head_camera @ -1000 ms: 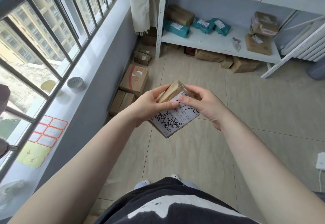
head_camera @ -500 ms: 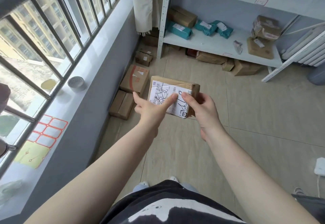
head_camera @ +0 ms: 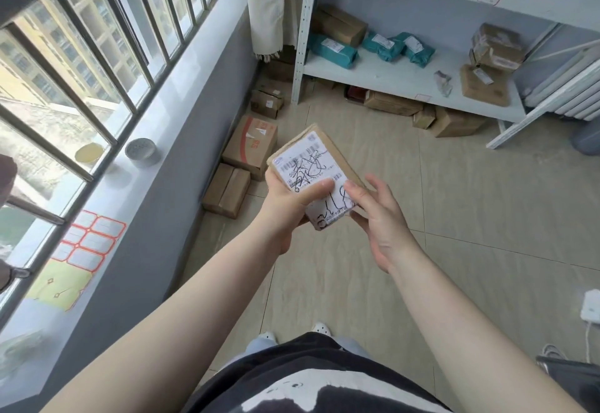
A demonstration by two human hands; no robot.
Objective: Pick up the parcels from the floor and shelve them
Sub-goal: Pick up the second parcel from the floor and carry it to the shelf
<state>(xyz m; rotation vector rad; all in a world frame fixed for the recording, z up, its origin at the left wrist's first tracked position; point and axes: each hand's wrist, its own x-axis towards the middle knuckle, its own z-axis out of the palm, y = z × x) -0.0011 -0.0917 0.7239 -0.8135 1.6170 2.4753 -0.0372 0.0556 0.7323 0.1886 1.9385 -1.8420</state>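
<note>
I hold a small brown cardboard parcel (head_camera: 313, 166) with a white shipping label and black handwriting, at chest height above the tiled floor. My left hand (head_camera: 287, 200) grips its left edge, thumb pressed on the label. My right hand (head_camera: 376, 214) holds its lower right corner, fingers spread. The white metal shelf (head_camera: 389, 78) stands ahead at the back; its lower board carries teal bags (head_camera: 332, 50) and brown boxes (head_camera: 485, 84).
Cardboard boxes (head_camera: 251, 146) lie on the floor along the grey wall at left, more under the shelf (head_camera: 454, 122). A barred window and sill with a tin (head_camera: 140, 149) run along the left. A white charger (head_camera: 591, 308) lies at right.
I have turned the parcel in my hands: from edge-on to label up, and now rotated so its long side points away from me. The view has shifted slightly toward the shelf.
</note>
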